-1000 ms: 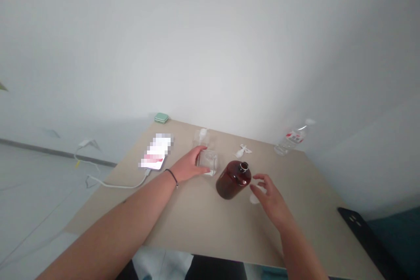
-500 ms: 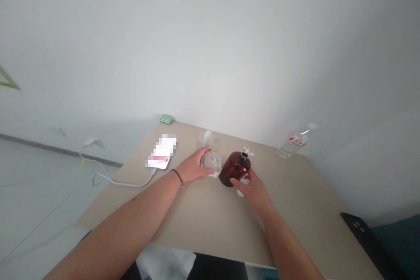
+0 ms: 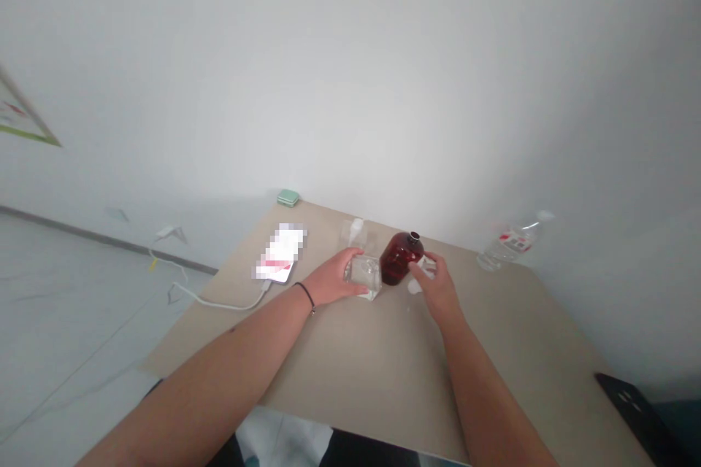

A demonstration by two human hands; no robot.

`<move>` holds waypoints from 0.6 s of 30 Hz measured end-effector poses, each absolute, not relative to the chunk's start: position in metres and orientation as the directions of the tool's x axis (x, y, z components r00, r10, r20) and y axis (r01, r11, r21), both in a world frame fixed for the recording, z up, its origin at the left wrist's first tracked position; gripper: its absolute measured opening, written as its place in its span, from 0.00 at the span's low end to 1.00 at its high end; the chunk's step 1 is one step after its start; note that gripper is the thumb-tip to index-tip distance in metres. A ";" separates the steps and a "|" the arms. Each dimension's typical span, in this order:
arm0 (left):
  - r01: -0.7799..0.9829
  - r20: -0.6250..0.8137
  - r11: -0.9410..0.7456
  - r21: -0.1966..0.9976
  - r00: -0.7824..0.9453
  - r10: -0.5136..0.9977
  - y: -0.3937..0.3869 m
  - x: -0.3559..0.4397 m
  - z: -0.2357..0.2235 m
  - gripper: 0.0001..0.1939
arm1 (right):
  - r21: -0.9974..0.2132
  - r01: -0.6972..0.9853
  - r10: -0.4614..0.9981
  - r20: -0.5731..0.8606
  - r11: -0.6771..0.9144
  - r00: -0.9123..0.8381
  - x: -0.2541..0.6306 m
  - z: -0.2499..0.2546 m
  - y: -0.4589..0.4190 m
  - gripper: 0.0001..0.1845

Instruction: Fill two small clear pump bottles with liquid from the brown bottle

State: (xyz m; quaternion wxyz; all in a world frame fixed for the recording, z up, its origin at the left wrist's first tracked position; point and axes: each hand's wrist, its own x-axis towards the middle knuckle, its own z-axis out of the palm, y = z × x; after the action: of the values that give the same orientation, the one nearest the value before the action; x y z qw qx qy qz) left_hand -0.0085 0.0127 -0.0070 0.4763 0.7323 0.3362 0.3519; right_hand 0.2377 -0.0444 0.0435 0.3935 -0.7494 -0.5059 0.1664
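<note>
My left hand wraps round a clear, squarish container on the table, thumb nearest me and fingers at its far side. A dark reddish-brown bottle with an uncapped neck stands just right of and behind it. At the bottle's right side is my right hand, its thumb and fingers apart and the thumb tip close to the glass-like surface. A white piece, partly hidden, lies by the right thumb. Behind the left hand is another clear container with a white top.
A lit phone on a white cable lies at the left. A green case sits in the far left corner. A clear labelled bottle stands at the right rear. A black phone-like object is by the right edge.
My right hand took hold of the brown bottle, moved it away from me and loosened from it. My left hand stays round the clear container. The view has turned slightly left.
</note>
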 end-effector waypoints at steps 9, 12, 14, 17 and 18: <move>0.146 0.210 -0.331 0.932 0.526 0.824 0.014 -0.005 -0.011 0.44 | -0.660 0.722 0.873 0.458 0.209 0.166 0.176 0.067 -0.072 0.13; 0.113 0.240 -0.355 0.928 0.548 0.802 0.015 -0.006 -0.013 0.45 | -0.628 0.748 0.906 0.413 0.214 0.087 0.158 0.054 -0.062 0.16; 0.110 0.243 -0.362 0.926 0.561 0.791 0.014 -0.007 -0.011 0.48 | -0.641 0.742 0.912 0.397 0.196 0.102 0.155 0.045 -0.059 0.19; 0.117 0.224 -0.351 0.929 0.580 0.784 0.013 -0.010 -0.005 0.54 | -0.665 0.724 0.919 0.378 0.185 0.112 0.158 0.036 -0.060 0.20; 0.114 0.218 -0.346 0.931 0.587 0.780 0.013 -0.011 -0.004 0.55 | -0.677 0.714 0.922 0.369 0.177 0.121 0.159 0.034 -0.061 0.21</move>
State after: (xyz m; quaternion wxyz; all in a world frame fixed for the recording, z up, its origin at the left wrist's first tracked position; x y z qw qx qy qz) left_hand -0.0107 0.0125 -0.0037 0.4871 0.7457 0.2996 0.3419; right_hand 0.1592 -0.0611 0.0338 0.4067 -0.6287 -0.6504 0.1276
